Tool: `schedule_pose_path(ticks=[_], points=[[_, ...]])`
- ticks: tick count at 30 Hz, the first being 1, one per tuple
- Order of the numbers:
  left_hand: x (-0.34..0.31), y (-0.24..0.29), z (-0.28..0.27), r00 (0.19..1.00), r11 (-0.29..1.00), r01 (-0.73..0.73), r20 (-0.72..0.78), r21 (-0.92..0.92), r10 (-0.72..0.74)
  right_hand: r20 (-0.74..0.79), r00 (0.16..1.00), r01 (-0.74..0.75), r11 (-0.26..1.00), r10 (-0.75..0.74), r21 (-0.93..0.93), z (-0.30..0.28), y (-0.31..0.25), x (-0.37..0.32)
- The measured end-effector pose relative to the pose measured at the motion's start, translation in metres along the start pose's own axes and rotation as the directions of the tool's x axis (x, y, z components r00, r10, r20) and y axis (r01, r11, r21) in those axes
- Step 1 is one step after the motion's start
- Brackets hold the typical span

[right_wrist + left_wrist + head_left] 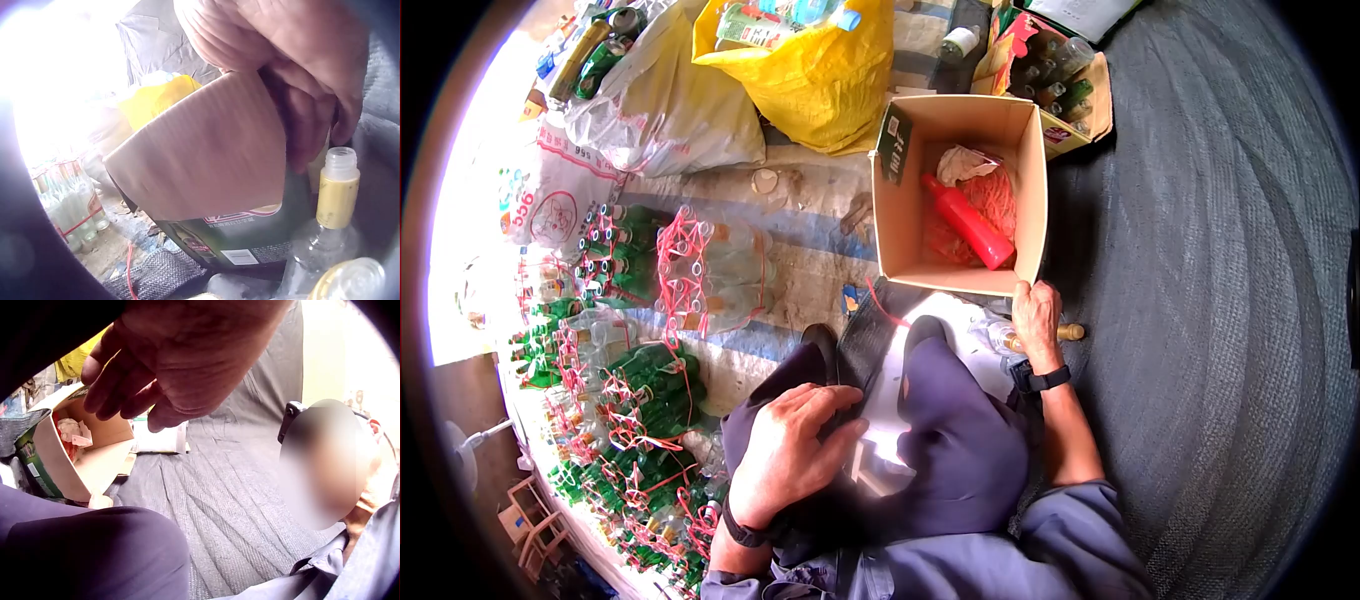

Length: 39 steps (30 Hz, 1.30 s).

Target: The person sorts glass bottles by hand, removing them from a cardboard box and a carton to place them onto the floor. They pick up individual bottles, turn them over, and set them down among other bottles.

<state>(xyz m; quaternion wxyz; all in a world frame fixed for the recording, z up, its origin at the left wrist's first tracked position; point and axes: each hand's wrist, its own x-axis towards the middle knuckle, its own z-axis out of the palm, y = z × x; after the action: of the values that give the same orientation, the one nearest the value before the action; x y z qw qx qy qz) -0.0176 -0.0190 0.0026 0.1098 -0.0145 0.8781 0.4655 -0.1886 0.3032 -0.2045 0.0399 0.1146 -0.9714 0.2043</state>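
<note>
My right hand [1037, 320] grips the near right corner of an open cardboard box [892, 240]. In the right wrist view its fingers curl over the edge of the box flap [200, 150]. Inside the box lie a red bottle-shaped object [975, 225], a tangle of red string [1000, 195] and a crumpled pale wad [962, 164]. My left hand [795, 440] hovers over the left thigh, fingers loosely bent and holding nothing. Below the right hand, a clear bottle with a yellow neck [339, 197] stands close beside the box.
Bundles of green bottles [650, 385] and clear bottles [735, 270], tied with red string, stand at left. A yellow sack [820, 90] and a whitish sack [670, 110] are at the back. Another carton [1095, 105] holds bottles behind the box. Dark cloth [1220, 300] covers the right side.
</note>
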Motion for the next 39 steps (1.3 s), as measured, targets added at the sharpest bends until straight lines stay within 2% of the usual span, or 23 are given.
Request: schedule_pose_path(ticks=[1,2,5,6,9,11,13,18,20,21,23,27,30,32,35,36,37,39], points=[[0.0,0.0,0.0,1.0,1.0,-0.007,0.003,0.001,0.007,0.005,1.0,0.017,1.0,-0.017,-0.004,-0.003,0.001,0.001],[0.001,0.0,0.0,1.0,1.0,-0.014,0.007,0.001,0.014,-0.041,0.991,0.121,0.987,-0.126,-0.103,0.011,0.019,-0.001],[0.002,0.0,0.0,0.999,0.999,-0.037,0.009,0.006,0.037,-0.002,0.979,0.199,0.956,-0.204,-0.214,0.005,0.017,0.01],[0.002,0.001,0.0,0.999,0.999,-0.034,0.009,0.007,0.034,0.006,0.98,0.194,0.955,-0.198,-0.226,0.009,0.024,0.012],[0.003,0.001,-0.001,0.999,0.999,-0.033,0.023,0.01,0.033,-0.089,0.995,0.041,0.996,-0.047,-0.075,0.028,0.046,0.021],[0.001,0.002,-0.001,0.999,1.0,-0.018,0.035,0.02,0.017,-0.033,0.995,0.089,0.991,-0.092,-0.1,0.029,0.061,0.022],[0.002,0.002,-0.001,0.999,1.0,-0.016,0.033,0.016,0.016,0.069,0.972,0.233,0.935,-0.223,-0.269,0.016,0.058,0.025],[0.001,-0.001,0.0,0.999,0.999,-0.042,0.026,0.026,0.041,0.07,0.977,0.215,0.938,-0.203,-0.27,0.018,0.065,0.024],[0.0,-0.001,0.001,0.999,0.998,-0.053,0.016,0.029,0.052,0.071,0.995,-0.065,0.998,0.065,0.004,0.018,0.063,0.024],[0.001,-0.001,0.0,0.999,0.998,-0.053,0.015,0.029,0.052,0.071,0.995,-0.064,0.998,0.064,0.004,0.018,0.062,0.023],[0.001,0.0,-0.001,0.999,0.998,-0.048,0.025,0.031,0.047,0.087,0.971,-0.233,0.959,0.221,0.162,0.017,0.06,0.022],[0.002,0.001,-0.002,0.999,0.999,-0.041,0.033,0.029,0.04,0.085,0.98,-0.187,0.977,0.179,0.1,0.024,0.071,0.017],[0.002,0.002,-0.001,0.998,0.998,-0.042,0.05,0.036,0.04,0.165,0.966,-0.216,0.972,0.198,0.096,0.026,0.08,0.012],[0.002,0.003,0.0,0.998,0.997,-0.057,0.038,0.051,0.055,0.168,0.932,-0.358,0.886,0.32,0.294,0.024,0.082,0.009],[0.0,0.005,0.003,0.995,0.989,-0.1,0.039,0.109,0.096,0.185,0.919,-0.393,0.853,0.349,0.342,0.019,0.079,0.005],[0.0,0.009,0.003,0.993,0.988,-0.11,0.046,0.107,0.105,0.272,0.81,-0.579,0.635,0.519,0.512,0.028,0.081,0.008],[-0.001,0.015,0.003,0.988,0.978,-0.145,0.08,0.148,0.134,0.466,0.683,-0.729,0.479,0.563,0.489,0.013,0.075,0.011],[0.001,0.027,0.003,0.977,0.965,-0.193,0.123,0.18,0.173,0.417,0.787,-0.616,0.611,0.454,0.497,0.004,0.062,0.005]])
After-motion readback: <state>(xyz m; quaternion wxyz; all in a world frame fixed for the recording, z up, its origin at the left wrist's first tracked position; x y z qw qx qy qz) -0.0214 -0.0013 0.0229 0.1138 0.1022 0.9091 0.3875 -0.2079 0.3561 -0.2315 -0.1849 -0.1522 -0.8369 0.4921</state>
